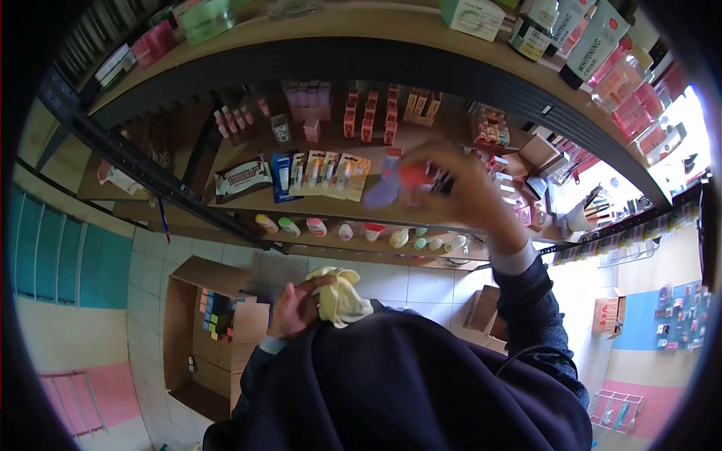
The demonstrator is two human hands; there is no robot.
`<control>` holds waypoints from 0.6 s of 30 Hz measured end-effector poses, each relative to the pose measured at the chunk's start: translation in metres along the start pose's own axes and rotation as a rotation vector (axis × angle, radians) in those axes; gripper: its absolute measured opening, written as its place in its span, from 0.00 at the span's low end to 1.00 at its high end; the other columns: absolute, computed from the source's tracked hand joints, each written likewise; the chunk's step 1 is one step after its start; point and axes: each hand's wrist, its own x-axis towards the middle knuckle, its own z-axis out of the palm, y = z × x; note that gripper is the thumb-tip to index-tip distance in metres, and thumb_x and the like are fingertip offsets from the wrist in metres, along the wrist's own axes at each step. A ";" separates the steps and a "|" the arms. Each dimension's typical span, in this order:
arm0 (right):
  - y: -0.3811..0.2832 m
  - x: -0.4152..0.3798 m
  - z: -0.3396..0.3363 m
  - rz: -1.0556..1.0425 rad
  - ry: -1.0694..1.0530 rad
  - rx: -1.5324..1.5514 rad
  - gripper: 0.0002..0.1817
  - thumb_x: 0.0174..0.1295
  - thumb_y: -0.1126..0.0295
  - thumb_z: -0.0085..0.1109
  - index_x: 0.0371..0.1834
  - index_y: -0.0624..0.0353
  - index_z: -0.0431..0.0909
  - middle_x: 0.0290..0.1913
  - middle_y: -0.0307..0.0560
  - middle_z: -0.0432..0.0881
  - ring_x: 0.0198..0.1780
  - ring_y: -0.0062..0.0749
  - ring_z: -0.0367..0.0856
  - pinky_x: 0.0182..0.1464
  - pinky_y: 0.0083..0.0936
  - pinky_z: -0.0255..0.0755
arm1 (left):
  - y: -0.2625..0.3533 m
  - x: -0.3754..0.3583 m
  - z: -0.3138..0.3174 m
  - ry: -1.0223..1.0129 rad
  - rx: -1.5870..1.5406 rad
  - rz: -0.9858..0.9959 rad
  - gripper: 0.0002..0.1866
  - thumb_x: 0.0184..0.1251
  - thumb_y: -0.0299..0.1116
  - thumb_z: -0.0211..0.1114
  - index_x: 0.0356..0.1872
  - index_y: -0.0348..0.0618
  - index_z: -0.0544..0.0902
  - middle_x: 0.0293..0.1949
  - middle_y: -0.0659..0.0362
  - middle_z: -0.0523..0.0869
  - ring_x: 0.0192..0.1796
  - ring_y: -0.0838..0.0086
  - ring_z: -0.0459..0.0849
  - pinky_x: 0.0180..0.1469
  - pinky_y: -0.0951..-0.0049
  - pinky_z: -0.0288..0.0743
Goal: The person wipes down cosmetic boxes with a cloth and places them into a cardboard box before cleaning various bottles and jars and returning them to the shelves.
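Note:
My left hand (296, 310) is closed around a crumpled pale yellow cloth (343, 299), held low in front of my body. Over the middle shelf, my right hand (456, 183) is smeared by motion, its fingers curled about a small red item (414, 176). A blurred purple piece (382, 192) shows just left of it; I cannot tell whether it is part of what I hold. Left of this hand, carded sticks (347, 177) lie in a row beside a blue packet (283, 179) and a dark-and-white packet (243, 182).
Small orange boxes (368, 120) stand in rows at the shelf's back. The upper shelf's dark edge (316, 68) crosses above my hands, with cream tubes (594, 46) on top. Bottles (316, 226) line the shelf below. An open cardboard box (179, 331) sits on the floor at left.

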 end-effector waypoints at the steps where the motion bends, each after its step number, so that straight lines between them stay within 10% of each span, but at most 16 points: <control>1: 0.006 0.008 -0.010 0.003 0.003 -0.008 0.19 0.46 0.70 0.68 0.43 0.60 0.77 0.38 0.46 0.79 0.39 0.28 0.79 0.42 0.22 0.73 | -0.001 -0.006 -0.003 -0.009 0.000 -0.002 0.46 0.59 0.67 0.44 0.60 0.29 0.63 0.61 0.45 0.65 0.63 0.59 0.66 0.64 0.61 0.59; 3: 0.021 0.025 -0.028 0.316 0.033 -0.151 0.18 0.50 0.67 0.65 0.43 0.61 0.76 0.38 0.47 0.80 0.38 0.28 0.79 0.40 0.23 0.73 | -0.001 -0.015 -0.007 0.099 -0.111 0.023 0.45 0.59 0.67 0.44 0.59 0.29 0.64 0.62 0.45 0.64 0.64 0.59 0.64 0.65 0.61 0.56; 18: 0.192 0.058 0.012 0.285 -0.219 -0.435 0.15 0.46 0.72 0.63 0.39 0.60 0.75 0.35 0.49 0.80 0.38 0.39 0.80 0.39 0.31 0.73 | -0.012 -0.034 -0.027 0.142 -0.055 0.120 0.44 0.60 0.65 0.43 0.60 0.28 0.63 0.63 0.46 0.61 0.64 0.56 0.61 0.65 0.58 0.55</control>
